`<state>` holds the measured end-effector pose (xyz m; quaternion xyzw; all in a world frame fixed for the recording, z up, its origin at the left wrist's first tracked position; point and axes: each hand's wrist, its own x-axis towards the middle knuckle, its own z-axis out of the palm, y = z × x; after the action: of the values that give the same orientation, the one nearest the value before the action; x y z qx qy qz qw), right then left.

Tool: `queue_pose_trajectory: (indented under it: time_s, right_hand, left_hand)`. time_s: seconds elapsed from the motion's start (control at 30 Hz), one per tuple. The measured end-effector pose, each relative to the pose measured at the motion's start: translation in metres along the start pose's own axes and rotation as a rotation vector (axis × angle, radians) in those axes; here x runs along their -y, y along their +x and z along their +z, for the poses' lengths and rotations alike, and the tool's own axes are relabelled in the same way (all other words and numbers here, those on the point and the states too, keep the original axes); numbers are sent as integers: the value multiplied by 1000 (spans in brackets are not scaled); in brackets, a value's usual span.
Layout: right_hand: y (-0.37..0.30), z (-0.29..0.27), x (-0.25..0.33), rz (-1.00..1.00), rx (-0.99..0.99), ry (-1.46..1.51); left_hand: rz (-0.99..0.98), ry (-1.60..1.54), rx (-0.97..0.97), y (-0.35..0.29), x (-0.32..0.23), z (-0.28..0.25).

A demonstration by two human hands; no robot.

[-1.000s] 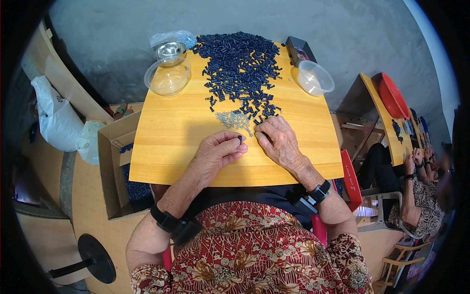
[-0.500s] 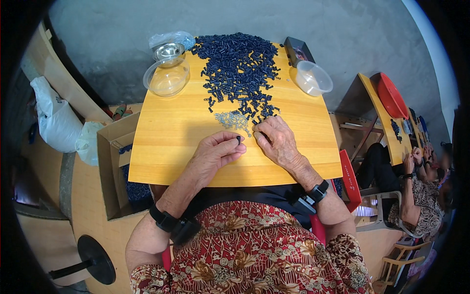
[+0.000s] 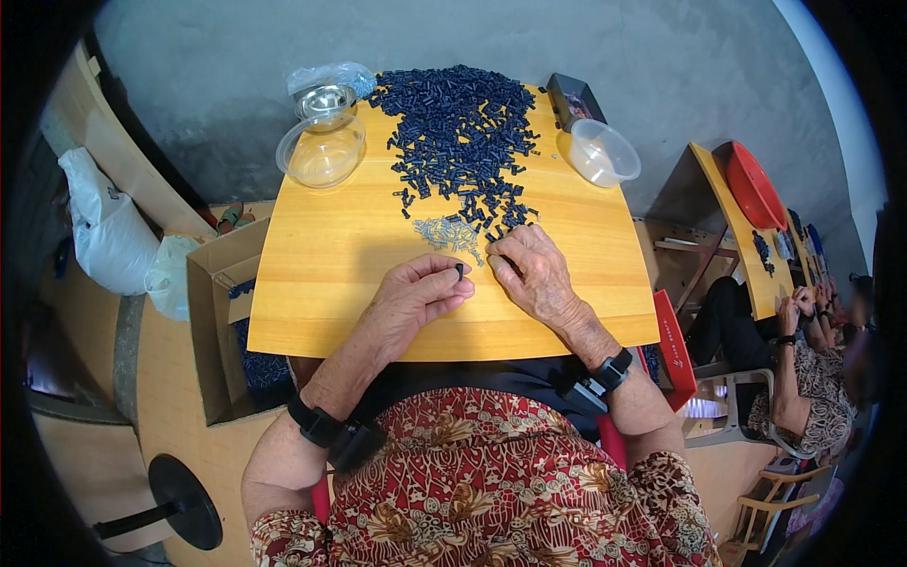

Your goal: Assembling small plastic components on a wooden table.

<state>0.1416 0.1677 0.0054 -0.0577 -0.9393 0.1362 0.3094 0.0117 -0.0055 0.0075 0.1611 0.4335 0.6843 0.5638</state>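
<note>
Pinched between thumb and fingers of my left hand (image 3: 422, 287) is a small black plastic piece (image 3: 460, 271), its end sticking up. My right hand (image 3: 537, 271) rests at the near end of a big heap of dark plastic pieces (image 3: 463, 128), its fingers curled down to the tabletop; what its fingertips hold, if anything, is hidden. Just beyond both hands lies a small scatter of grey metal-looking pieces (image 3: 444, 231). All of this is on a yellow wooden table (image 3: 331, 274).
Clear plastic bowls stand left (image 3: 321, 156) and right (image 3: 603, 153) of the heap. Behind the left one are a metal bowl (image 3: 326, 99) and a plastic bag. A dark tray (image 3: 574, 99) sits at the back right. A cardboard box (image 3: 213, 331) stands left; a person (image 3: 803, 378) works at right.
Both hands stay almost where they were. The left still pinches the black piece, and the right remains by the heap's near end.
</note>
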Motion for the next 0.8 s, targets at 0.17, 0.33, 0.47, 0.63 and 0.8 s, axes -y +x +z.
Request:
queue_pose_trajectory:
  time_s: [0.17,0.33,0.47,0.63,0.8]
  right_hand:
    - [0,0,-1,-8,0,-1]
    - [0,0,-1,-7,0,-6]
    - [0,1,0,-2,-7,3]
    - [-1,3,-3,-7,-8,-4]
    - [0,1,-1,3,-2,0]
  left_hand:
    - [-3,5,1,-1,-1,0]
    - [-3,8,0,0,0,0]
    - [-9,6,10,0,0,-1]
    - [-16,14,4,0,-1,-1]
    - [-20,17,6,-1,-3,0]
